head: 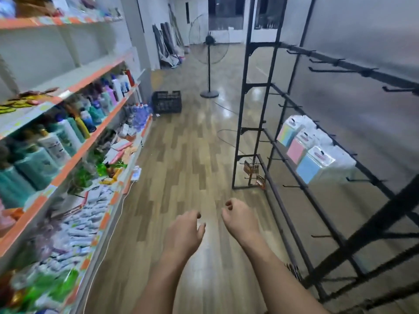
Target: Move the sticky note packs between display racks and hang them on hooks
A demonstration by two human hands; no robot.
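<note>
Hanging on the black display rack (317, 200) at the right were three sticky note packs: a pastel striped pack (287, 133) farthest, a pink pack (297, 151) in the middle, and a blue pack (309, 167) nearest. Each pack hung from a hook with its header card uppermost and its long axis roughly vertical, coloured face turned left toward the aisle. White packaging behind them was blurred and could not be identified. Both hands were low in the near centre over the wooden floor (186, 155), well apart from the packs. The left hand (184, 232) and the right hand (238, 217) each hung with fingers loosely curled, holding nothing. On the left, the orange-edged shelves (95, 130) carried bottles and packets, heavily blurred near the frame edge. A standing fan (209, 62) and a dark crate (167, 102) stood far down the aisle.
</note>
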